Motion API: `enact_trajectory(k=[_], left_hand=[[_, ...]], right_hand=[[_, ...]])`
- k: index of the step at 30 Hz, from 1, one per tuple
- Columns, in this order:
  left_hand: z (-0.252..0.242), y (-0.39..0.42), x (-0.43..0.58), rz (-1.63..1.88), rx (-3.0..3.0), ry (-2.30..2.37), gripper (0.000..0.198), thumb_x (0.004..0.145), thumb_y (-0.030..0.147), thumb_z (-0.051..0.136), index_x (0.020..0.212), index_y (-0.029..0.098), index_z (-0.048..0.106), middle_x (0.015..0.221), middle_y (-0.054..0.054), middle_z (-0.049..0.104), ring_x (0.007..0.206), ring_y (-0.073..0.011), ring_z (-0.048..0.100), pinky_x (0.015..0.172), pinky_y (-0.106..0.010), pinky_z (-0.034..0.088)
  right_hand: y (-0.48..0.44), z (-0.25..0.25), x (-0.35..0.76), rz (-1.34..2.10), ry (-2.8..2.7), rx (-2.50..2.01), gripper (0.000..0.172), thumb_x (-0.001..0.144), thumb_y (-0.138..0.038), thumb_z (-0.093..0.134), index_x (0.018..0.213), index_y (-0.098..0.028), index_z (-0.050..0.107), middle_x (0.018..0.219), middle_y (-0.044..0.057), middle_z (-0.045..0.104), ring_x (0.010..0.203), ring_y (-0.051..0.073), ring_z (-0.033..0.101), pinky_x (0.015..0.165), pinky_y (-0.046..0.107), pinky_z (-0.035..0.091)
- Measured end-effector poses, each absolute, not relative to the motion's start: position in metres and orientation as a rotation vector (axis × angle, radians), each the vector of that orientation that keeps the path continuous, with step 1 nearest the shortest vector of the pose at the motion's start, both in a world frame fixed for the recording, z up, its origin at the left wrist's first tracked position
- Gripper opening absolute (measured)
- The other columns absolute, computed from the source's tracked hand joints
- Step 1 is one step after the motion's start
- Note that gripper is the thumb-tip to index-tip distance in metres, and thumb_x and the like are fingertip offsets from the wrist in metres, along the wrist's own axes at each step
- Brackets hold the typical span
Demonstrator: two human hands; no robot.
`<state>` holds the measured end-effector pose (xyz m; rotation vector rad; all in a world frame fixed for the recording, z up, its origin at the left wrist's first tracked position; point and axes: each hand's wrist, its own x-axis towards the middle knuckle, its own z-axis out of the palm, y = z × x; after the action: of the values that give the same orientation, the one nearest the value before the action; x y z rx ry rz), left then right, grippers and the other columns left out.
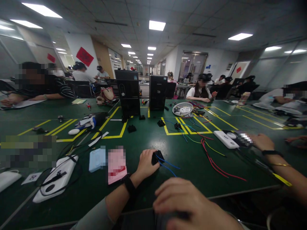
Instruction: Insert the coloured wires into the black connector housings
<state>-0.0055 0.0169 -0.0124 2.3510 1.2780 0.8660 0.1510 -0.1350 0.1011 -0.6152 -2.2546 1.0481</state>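
Observation:
My left hand [146, 163], with a dark band on its wrist, is closed around a small black block [157, 157] resting on or just above the green table. Two blue wires [169, 165] trail from that block toward the right. My right hand [185, 199] is close to the camera, over the table's near edge and somewhat blurred. Its fingers are bent and apart, and nothing shows in them. Left of my left hand lie a pink packet [116, 164] and a light blue case [97, 159].
Red wires [211, 158] lie right of centre. Two black computer towers [128, 95] stand at the back beside a white round basket [182, 109]. A co-worker's hand [262, 143] is at a phone near a white power bank [225, 139]. A cabled white device [56, 179] lies left.

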Motion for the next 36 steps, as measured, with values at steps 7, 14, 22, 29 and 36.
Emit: enact_trajectory(k=[7, 14, 22, 29, 36], left_hand=[[-0.007, 0.01, -0.004, 0.965, 2.324, 1.23, 0.041, 0.066, 0.025, 0.065, 0.106, 0.021, 0.054, 0.106, -0.006, 0.058, 0.106, -0.0276, 0.048, 0.094, -0.041, 0.034], [-0.007, 0.011, -0.002, 1.0, 2.272, 1.304, 0.042, 0.062, 0.029, 0.067, 0.101, 0.02, 0.054, 0.101, -0.006, 0.057, 0.099, -0.0269, 0.049, 0.089, -0.04, 0.035], [-0.007, 0.015, 0.0, 0.921, 2.241, 1.328, 0.039, 0.062, 0.029, 0.069, 0.097, 0.021, 0.054, 0.097, -0.005, 0.057, 0.098, -0.0268, 0.05, 0.09, -0.041, 0.033], [-0.006, 0.018, -0.002, 0.861, 2.236, 1.321, 0.04, 0.062, 0.03, 0.068, 0.098, 0.022, 0.054, 0.097, -0.005, 0.056, 0.098, -0.0272, 0.05, 0.09, -0.042, 0.033], [-0.004, 0.019, -0.003, 0.864, 2.256, 1.292, 0.04, 0.061, 0.025, 0.066, 0.099, 0.022, 0.055, 0.094, -0.004, 0.056, 0.097, -0.0264, 0.051, 0.092, -0.043, 0.032]], right_hand=[[-0.042, 0.071, 0.18, 0.288, -2.166, -1.444, 0.024, 0.087, -0.032, 0.056, 0.106, -0.02, 0.064, 0.094, 0.006, 0.066, 0.082, 0.019, 0.061, 0.075, 0.031, 0.047], [-0.006, 0.032, 0.172, 0.512, -2.321, -1.403, 0.018, 0.083, -0.029, 0.061, 0.098, -0.019, 0.059, 0.067, -0.003, 0.057, 0.061, 0.013, 0.054, 0.057, 0.022, 0.04], [-0.012, 0.027, 0.178, 0.546, -2.121, -1.432, 0.012, 0.086, -0.026, 0.056, 0.084, -0.02, 0.066, 0.059, -0.003, 0.054, 0.055, 0.012, 0.052, 0.052, 0.022, 0.034], [-0.012, 0.022, 0.173, 0.499, -2.104, -1.23, 0.013, 0.086, -0.022, 0.056, 0.082, -0.017, 0.068, 0.064, 0.0, 0.059, 0.057, 0.011, 0.054, 0.054, 0.022, 0.036], [-0.009, 0.032, 0.181, 0.497, -2.233, -1.327, 0.014, 0.086, -0.021, 0.056, 0.078, -0.019, 0.067, 0.071, 0.001, 0.067, 0.062, 0.013, 0.061, 0.055, 0.023, 0.039]])
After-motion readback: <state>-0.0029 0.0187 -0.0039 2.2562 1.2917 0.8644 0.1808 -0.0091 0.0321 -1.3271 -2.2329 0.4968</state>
